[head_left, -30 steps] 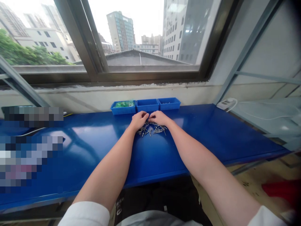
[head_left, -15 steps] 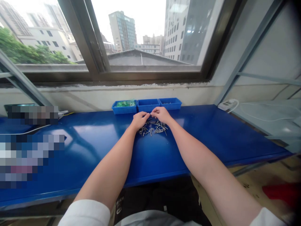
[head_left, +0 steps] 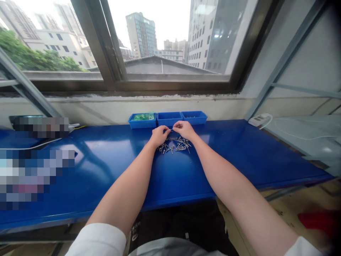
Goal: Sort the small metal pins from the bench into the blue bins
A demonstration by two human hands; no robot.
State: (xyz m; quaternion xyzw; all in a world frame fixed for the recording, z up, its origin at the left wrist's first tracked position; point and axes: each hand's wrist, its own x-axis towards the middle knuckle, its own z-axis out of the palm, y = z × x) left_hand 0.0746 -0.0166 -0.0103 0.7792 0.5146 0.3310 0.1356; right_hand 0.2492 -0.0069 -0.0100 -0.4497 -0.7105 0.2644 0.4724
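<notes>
My left hand [head_left: 160,136] and my right hand [head_left: 184,130] meet just in front of the blue bins, fingertips pinched close together. A thin metal piece [head_left: 172,129] bridges the small gap between them, with an end at each hand. It is too small to tell its exact kind. Below and between the hands lies a loose pile of slim, silvery metal pieces [head_left: 182,145], which look like screws or rivets. Part of the pile is hidden behind my left hand.
Three blue bins stand in a row along the wall: the left bin [head_left: 142,124] holds green packets, the middle bin [head_left: 169,116] shows its inner wall, and the right bin [head_left: 195,121] has small pieces in it. A power strip [head_left: 259,119] lies at the right; blurred items sit at the left.
The fingertips have drawn slightly apart, and the thin piece between them now shows more. The whole view has shifted a little; the pile looks unchanged.
</notes>
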